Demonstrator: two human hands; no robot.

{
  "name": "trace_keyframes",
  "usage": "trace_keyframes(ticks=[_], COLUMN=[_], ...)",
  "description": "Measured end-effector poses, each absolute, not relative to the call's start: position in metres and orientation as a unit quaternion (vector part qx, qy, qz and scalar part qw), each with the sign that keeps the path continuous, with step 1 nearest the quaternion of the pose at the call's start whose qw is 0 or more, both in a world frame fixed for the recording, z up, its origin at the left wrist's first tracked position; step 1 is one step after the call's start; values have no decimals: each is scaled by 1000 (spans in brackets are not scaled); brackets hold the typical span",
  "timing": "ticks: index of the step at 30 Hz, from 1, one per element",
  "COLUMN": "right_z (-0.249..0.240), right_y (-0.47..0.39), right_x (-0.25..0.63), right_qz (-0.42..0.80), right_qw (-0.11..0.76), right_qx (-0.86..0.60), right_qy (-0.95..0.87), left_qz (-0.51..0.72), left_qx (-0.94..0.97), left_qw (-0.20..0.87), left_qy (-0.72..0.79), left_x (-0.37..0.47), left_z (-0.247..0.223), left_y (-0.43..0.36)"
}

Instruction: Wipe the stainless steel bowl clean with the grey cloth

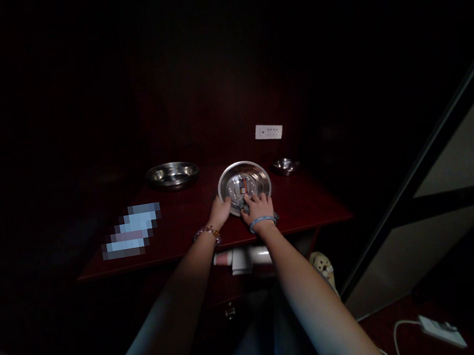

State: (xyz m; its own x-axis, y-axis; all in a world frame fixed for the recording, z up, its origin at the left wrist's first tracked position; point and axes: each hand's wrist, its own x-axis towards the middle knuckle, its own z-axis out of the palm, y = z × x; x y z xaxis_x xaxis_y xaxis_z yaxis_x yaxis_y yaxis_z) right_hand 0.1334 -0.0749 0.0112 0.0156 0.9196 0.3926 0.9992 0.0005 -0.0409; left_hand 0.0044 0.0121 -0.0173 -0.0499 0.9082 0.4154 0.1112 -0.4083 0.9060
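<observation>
A shiny metal basin (259, 175) is tilted toward me above the front of the dark red table. My left hand (219, 211) grips its near left rim, thumb on the inner side. Over the near right part of the basin, my right hand (258, 207) has its fingers bent against the inside. A small grey, cloth-like piece (244, 205) shows under its fingertips; its exact kind is unclear. On the basin's bottom is a small dark and red label (243, 187).
A wide metal basin (172, 175) stands at the back left of the table (183, 234), a small metal bowl (286, 166) at the back right. Below are paper cups (223, 258) on a shelf. A wall socket (269, 131), a floor power strip (442, 331) and a pixelated patch also show.
</observation>
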Motion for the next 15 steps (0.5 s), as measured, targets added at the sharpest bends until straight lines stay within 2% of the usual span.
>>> trace_keyframes(ticks=[15], right_z=[12], right_y=[-76], right_x=[133], right_qz=[-125], right_qw=[152], right_qx=[-699], right_qy=[-688], left_qz=[592], left_qx=[588], left_qw=[355], left_qy=[420], left_x=[5], left_z=[-17], left_y=[12])
